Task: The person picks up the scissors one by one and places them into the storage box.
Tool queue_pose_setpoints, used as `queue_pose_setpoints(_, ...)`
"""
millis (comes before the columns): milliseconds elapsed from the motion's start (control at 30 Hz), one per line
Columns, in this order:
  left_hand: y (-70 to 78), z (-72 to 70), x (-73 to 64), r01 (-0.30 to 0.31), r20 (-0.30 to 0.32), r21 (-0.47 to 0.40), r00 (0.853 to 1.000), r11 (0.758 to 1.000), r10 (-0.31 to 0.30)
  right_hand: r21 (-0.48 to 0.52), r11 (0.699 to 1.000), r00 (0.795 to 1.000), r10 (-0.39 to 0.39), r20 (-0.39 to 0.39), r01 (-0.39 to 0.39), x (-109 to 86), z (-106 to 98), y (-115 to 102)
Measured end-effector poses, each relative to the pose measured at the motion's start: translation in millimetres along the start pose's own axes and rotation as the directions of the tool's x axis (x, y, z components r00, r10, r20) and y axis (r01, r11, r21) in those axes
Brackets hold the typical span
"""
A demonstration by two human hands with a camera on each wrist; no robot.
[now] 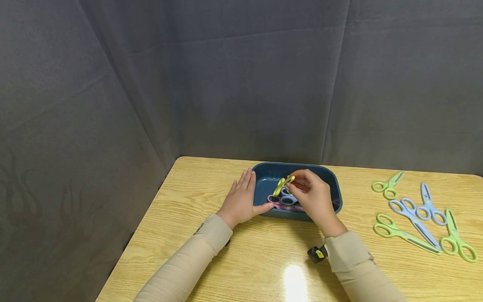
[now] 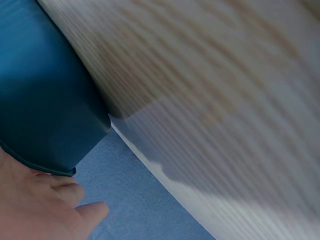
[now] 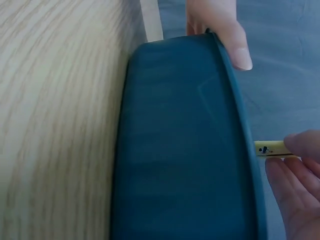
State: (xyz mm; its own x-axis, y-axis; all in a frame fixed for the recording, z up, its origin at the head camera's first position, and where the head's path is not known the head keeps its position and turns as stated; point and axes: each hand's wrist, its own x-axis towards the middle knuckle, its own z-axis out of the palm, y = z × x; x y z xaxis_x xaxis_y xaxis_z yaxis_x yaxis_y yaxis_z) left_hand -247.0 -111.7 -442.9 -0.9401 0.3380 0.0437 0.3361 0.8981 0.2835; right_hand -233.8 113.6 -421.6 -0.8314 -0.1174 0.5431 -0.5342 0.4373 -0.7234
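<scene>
the thumb and fingers of the right hand [image 1: 315, 193] pinch a pair of yellow scissors [image 1: 278, 188], held tilted over the inside of the dark blue bin [image 1: 264, 186]. the left hand [image 1: 241, 201] grasps nothing: its fingers are straight and together along the bin's left end, with the thumb out at the bin's near rim. down in the bin, below the yellow pair, lie pink scissors [image 1: 279, 206] toward its near wall and blue scissors [image 1: 289, 196] just beside them, partly hidden by the right hand. to the right of the bin, well apart from it, five more pairs lie on the wooden table [image 1: 241, 268]: three green scissors [image 1: 400, 233] and two blue-handled scissors [image 1: 428, 205], some close together. nearer the person than the bin are two beige sleeves [image 1: 351, 256], with a black wrist device [image 1: 317, 254] by the right one; behind the bin hangs a grey curtain [image 1: 245, 96].
</scene>
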Motion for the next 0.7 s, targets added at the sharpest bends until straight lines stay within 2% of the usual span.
queue_pose_setpoints(200, -0.7, 1.9, 0.2, 0.002, 0.002, -0.004, 1.0, 1.0, -0.002, -0.016, 0.999, 0.998, 0.048, 0.028, -0.048, -1.8, 2.1, 6.7)
queue_pose_setpoints(433, -0.8, 1.6, 0.2, 0.012, 0.002, -0.002, 1.0, 1.0, -0.012, -0.03, 0.994, 0.994, 0.104, 0.02, -0.104, -4.4, 1.2, 14.4)
queue_pose_setpoints(700, -1.3, 1.3, 1.4, 0.005, -0.005, 0.002, 1.0, 1.0, -0.005, -0.021, 0.975, 0.975, 0.222, 0.013, -0.222, -3.8, -0.6, 17.8)
